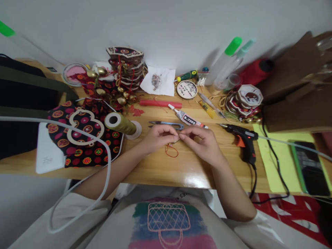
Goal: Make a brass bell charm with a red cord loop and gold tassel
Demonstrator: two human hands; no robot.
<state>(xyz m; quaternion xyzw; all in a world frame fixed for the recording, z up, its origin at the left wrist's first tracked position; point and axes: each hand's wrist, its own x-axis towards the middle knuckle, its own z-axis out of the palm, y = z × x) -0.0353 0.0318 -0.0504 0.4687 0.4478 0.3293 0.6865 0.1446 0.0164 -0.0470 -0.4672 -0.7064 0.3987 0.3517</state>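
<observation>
My left hand [163, 135] and my right hand [201, 141] meet fingertip to fingertip just above the wooden table, both closed in a pinch. A thin red cord [172, 156] hangs in a loop below the left fingertips, with a small gold-coloured piece at its top, mostly hidden by the fingers. What the right fingertips pinch is too small to make out. Right behind the hands lie blue thread snips [167, 123] and a tube of B-7000 glue [188, 119].
Left are a spool of olive thread [121, 125] and patterned fabric [90, 157] under a gourd-shaped wooden frame [75, 141]. A glue gun [245, 140] with a trailing cable and a phone [311, 167] lie right. Stacked ornaments [127, 69] stand behind; a white cable [107, 180] loops across the left foreground.
</observation>
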